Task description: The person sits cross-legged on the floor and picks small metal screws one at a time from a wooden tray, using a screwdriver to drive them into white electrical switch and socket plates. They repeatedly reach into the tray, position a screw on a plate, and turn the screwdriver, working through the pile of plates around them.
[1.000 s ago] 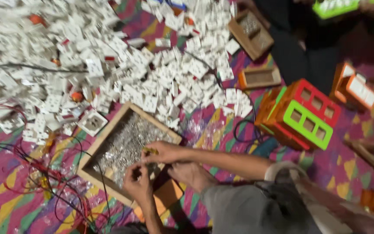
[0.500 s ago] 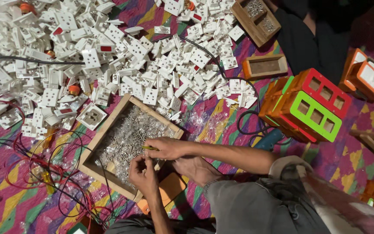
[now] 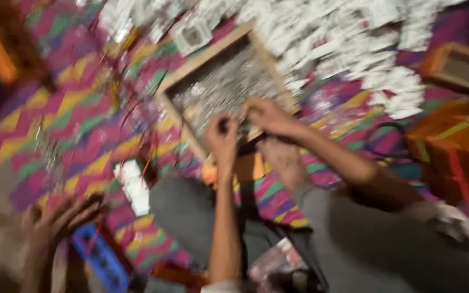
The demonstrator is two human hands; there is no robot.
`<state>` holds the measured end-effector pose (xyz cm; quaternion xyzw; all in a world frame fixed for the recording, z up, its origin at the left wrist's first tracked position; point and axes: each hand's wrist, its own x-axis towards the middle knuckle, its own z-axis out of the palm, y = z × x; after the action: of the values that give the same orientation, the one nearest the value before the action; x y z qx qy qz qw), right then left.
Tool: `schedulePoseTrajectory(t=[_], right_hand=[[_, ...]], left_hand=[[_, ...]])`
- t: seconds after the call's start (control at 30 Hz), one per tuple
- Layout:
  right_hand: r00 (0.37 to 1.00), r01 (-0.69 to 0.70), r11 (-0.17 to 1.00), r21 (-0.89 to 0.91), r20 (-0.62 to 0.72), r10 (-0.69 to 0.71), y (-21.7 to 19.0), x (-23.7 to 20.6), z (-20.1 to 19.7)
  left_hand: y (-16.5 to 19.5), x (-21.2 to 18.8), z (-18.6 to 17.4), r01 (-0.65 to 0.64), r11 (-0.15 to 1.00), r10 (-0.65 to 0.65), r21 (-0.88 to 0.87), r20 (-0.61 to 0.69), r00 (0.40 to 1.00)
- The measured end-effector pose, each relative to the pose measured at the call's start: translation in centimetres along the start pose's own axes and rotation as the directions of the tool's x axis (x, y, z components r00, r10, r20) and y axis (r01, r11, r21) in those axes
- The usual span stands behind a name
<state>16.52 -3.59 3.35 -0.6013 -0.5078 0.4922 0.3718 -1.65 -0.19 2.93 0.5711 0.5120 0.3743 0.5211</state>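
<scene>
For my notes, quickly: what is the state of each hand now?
Left hand: fingers curled over the wooden tray; contents too blurred to tell.
Right hand: the same.

left hand [image 3: 222, 135], right hand [image 3: 267, 115], fingers pinched together

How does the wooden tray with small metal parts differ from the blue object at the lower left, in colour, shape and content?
The wooden tray is pale brown; the blue object is bright blue. The wooden tray is a wide open frame filled with silvery bits, while the blue object is long and narrow with dark spots, too blurred to identify. The left hand and right hand work at the tray; another person's hand is near the blue object. Both lie on the zigzag mat.
</scene>
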Motion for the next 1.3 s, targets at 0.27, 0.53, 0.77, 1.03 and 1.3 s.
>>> schedulePoseTrajectory(t=[0.27, 0.53, 0.77, 1.03, 1.3], right_hand=[[0.929, -0.371, 0.894, 0.249, 0.093, 0.359, -3.0, 0.2, -1.0], [0.997, -0.081, 0.985, 0.152, 0.005, 0.081, -3.6, 0.5, -1.2], [0.990, -0.139, 0.985, 0.104, -0.001, 0.140, -3.5, 0.1, -1.3], [0.997, -0.074, 0.997, -0.017, 0.038, 0.075, -3.0, -0.1, -1.1], [0.996, -0.072, 0.980, 0.188, -0.032, 0.079, -3.1, -0.3, -0.9]], left_hand=[[0.1, 0.6, 0.5, 0.184, 0.965, -0.179, -0.186, 0.046, 0.983], [-0.4, 0.9, 0.7, 0.190, 0.942, -0.158, -0.277, 0.134, 0.978], [0.2, 1.0, 1.2, 0.243, 0.925, -0.202, -0.292, 0.164, 0.966], [1.8, 1.0, 1.1, 0.175, 0.961, -0.158, -0.214, 0.094, 0.983], [0.4, 1.1, 1.3, 0.205, 0.949, -0.190, -0.240, 0.085, 0.978]])
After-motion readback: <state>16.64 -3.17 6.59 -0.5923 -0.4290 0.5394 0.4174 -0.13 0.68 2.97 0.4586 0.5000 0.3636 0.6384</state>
